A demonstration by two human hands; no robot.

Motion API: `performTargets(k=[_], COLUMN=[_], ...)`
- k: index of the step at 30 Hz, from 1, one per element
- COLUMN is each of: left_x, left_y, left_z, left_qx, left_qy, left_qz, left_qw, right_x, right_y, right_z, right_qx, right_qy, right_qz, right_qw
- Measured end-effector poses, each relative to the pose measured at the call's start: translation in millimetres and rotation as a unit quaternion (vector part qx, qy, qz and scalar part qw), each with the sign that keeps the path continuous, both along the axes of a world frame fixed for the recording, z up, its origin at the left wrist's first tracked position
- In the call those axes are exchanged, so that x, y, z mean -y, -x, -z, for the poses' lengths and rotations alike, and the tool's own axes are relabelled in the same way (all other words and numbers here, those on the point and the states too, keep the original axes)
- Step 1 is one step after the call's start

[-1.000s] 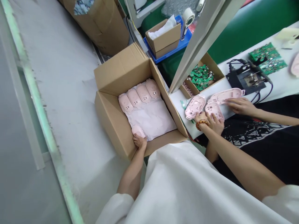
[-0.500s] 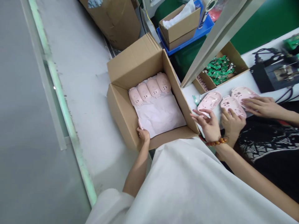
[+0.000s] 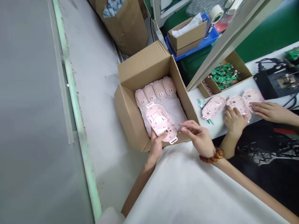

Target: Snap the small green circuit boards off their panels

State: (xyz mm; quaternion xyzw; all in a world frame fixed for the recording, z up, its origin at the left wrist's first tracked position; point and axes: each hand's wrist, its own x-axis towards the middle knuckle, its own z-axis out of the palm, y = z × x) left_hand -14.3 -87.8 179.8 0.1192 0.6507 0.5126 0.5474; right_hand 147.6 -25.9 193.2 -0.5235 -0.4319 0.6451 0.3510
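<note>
My left hand point(image 3: 156, 143) grips a pink oval plastic shell point(image 3: 161, 121) by its near end, holding it above the open cardboard box point(image 3: 130, 115) on the floor. My right hand point(image 3: 197, 137), with a bead bracelet on its wrist, hovers just right of the shell, its fingers apart and holding nothing. Inside the box, several pink shells point(image 3: 156, 91) stand in a row at the far side on a white sheet point(image 3: 175, 107).
Another person's two hands point(image 3: 234, 119) rest on pink shells point(image 3: 213, 106) on the white table at right. A small box of green circuit boards point(image 3: 223, 74), a black device point(image 3: 277, 82), a metal post point(image 3: 224, 43), a blue tray and more cartons stand beyond.
My left hand has lifted a pink shell out of the box's near corner. My right hand has left the table and moved left toward that shell. The view has shifted.
</note>
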Motion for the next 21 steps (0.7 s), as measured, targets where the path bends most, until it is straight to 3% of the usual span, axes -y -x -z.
performTargets(k=[4, 8, 12, 16, 21], left_x=[-1.3, -1.5, -3.1, -5.3, -5.4], left_y=[-6.8, -9.7, -8.9, -4.6, -5.3], left_z=[-13.4, -20.3, -29.6, -35.4, -32.8], left_qx=[0.012, 0.018, -0.004, -0.030, -0.039], left_qy=[-0.012, -0.036, -0.070, -0.084, -0.103], left_qz=[0.032, 0.068, 0.102, 0.141, 0.162], left_qw=[0.999, 0.997, 0.992, 0.986, 0.981], right_x=[5.9, 12.5, 17.3, 17.2, 17.4], right_y=[0.9, 5.1, 6.3, 3.9, 5.4], right_z=[-4.9, -13.1, -25.7, -35.4, -38.9], right_qx=[-0.001, 0.010, 0.087, 0.186, 0.254], right_qy=[0.030, 0.016, -0.066, -0.170, -0.207], right_qz=[0.052, 0.060, 0.033, -0.039, -0.071], right_qw=[0.998, 0.998, 0.994, 0.967, 0.942])
